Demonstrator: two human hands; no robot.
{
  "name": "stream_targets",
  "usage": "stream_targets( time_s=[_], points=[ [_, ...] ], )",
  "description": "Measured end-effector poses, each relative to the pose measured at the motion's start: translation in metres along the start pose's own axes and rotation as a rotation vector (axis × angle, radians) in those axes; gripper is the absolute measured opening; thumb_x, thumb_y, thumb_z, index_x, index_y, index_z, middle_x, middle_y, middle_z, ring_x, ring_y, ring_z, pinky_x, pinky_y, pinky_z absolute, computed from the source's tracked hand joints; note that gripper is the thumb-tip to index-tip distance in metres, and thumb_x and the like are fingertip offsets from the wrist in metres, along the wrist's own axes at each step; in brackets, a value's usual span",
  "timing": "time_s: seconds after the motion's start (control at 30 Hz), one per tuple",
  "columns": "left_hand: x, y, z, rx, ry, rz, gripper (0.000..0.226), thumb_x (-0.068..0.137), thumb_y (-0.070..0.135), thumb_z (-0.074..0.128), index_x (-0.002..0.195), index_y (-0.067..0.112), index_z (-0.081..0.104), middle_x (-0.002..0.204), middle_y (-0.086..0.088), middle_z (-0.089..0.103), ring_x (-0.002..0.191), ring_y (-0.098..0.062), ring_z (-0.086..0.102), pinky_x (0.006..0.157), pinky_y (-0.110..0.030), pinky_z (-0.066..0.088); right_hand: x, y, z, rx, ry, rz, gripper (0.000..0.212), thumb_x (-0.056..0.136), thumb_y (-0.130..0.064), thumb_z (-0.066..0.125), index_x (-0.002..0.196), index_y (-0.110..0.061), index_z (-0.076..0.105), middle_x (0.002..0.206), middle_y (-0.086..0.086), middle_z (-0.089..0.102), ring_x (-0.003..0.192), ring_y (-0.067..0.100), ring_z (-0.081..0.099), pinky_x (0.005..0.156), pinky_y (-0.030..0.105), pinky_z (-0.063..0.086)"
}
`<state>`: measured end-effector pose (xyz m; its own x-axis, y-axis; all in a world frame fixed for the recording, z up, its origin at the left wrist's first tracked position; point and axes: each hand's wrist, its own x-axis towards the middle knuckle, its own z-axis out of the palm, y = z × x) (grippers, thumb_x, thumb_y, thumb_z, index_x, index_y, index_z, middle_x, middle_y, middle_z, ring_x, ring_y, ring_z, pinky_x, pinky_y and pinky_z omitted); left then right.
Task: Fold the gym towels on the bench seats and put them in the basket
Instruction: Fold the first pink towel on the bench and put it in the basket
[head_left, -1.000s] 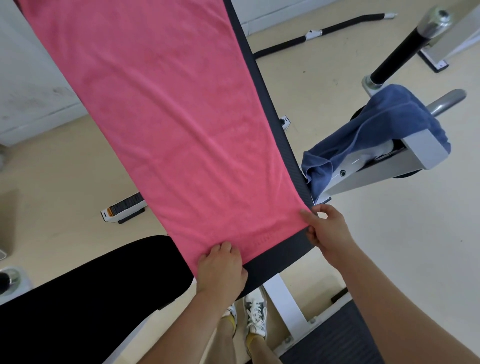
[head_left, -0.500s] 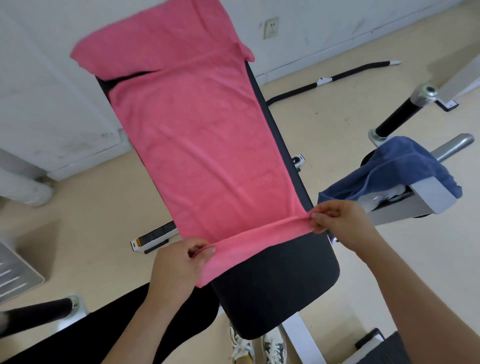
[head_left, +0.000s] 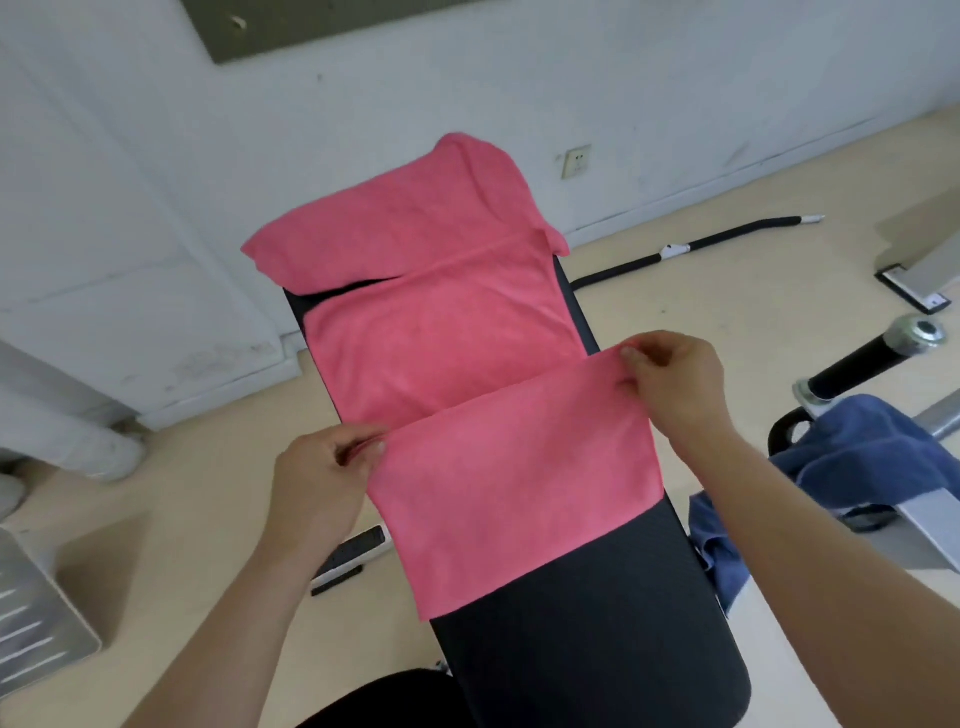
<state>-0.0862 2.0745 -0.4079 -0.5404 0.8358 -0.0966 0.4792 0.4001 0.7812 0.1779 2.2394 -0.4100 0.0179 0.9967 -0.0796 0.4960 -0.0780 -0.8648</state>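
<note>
While both hands hold its near end, the long pink fluffy cloth towel (head_left: 441, 364) lies along the long black padded bench (head_left: 587, 623). The near part of the towel is folded back over itself, so a pink flap sits on top of the middle of the towel. The left hand (head_left: 317, 478) pinches the left corner of that flap with its thumb and curled fingers. The right hand (head_left: 675, 384) pinches the right corner the same way, a bit farther away than the left hand. The edge between the two hands is pulled straight. The far end of the towel is bunched up over the far end of the bench, close to the white wall. The black seat shows on the near side of the fold. A dark blue cloth towel (head_left: 857, 457) hangs in a crumpled heap on a grey metal frame to the right of the bench, apart from the pink one. A black roller with a shiny silver cap (head_left: 872, 358) sticks up just beyond it. A thin black bar (head_left: 701, 244) lies on the pale floor near the wall.
</note>
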Motion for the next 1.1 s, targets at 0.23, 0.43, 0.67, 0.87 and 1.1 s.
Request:
stream_targets(
  time_s=[0.23, 0.43, 0.67, 0.87, 1.1],
  points=[
    [0.077, 0.002, -0.015, 0.014, 0.176, 0.043, 0.010, 0.084, 0.013, 0.070, 0.091, 0.018, 0.075, 0.081, 0.006, 0.069, 0.075, -0.009, 0.061, 0.072, -0.016, 0.044, 0.063, -0.037, 0.045, -0.051, 0.071, -0.080, 0.010, 0.087, -0.019, 0.062, 0.089, -0.017, 0.072, 0.082, 0.001, 0.071, 0.083, 0.019, 0.066, 0.083, 0.032, 0.052],
    [0.118, -0.004, -0.020, 0.053, 0.232, 0.075, 0.009, 0.083, 0.018, 0.072, 0.091, 0.015, 0.075, 0.082, 0.003, 0.068, 0.075, -0.011, 0.060, 0.070, -0.019, 0.042, 0.098, -0.056, 0.073, -0.075, 0.077, -0.171, 0.010, 0.090, -0.019, 0.060, 0.090, -0.015, 0.069, 0.080, -0.006, 0.063, 0.080, 0.012, 0.057, 0.074, 0.020, 0.040],
    [0.133, -0.007, -0.023, 0.242, 0.315, 0.210, 0.010, 0.079, 0.019, 0.075, 0.089, 0.016, 0.075, 0.112, -0.003, 0.055, 0.095, -0.012, 0.051, 0.082, -0.013, 0.032, 0.117, -0.055, 0.089, -0.172, 0.089, -0.328, 0.013, 0.086, -0.016, 0.065, 0.093, -0.008, 0.071, 0.113, 0.003, 0.066, 0.101, 0.022, 0.061, 0.091, 0.029, 0.044],
    [0.140, -0.001, -0.028, 0.315, 0.251, 0.235, 0.005, 0.077, 0.022, 0.077, 0.081, 0.022, 0.073, 0.094, 0.002, 0.059, 0.087, -0.015, 0.054, 0.079, -0.019, 0.032, 0.124, -0.057, 0.092, -0.332, 0.022, -0.465, 0.012, 0.082, -0.015, 0.068, 0.089, -0.007, 0.073, 0.112, 0.005, 0.068, 0.104, 0.026, 0.058, 0.087, 0.025, 0.039],
    [0.124, 0.007, -0.033, 0.163, 0.201, 0.182, 0.023, 0.075, 0.019, 0.078, 0.069, 0.038, 0.065, 0.084, 0.014, 0.062, 0.080, -0.001, 0.058, 0.073, -0.011, 0.041, 0.113, -0.064, 0.077, -0.029, 0.045, -0.264, 0.006, 0.078, -0.017, 0.073, 0.078, -0.022, 0.069, 0.089, -0.003, 0.071, 0.083, 0.009, 0.062, 0.086, 0.026, 0.049]
  ],
)
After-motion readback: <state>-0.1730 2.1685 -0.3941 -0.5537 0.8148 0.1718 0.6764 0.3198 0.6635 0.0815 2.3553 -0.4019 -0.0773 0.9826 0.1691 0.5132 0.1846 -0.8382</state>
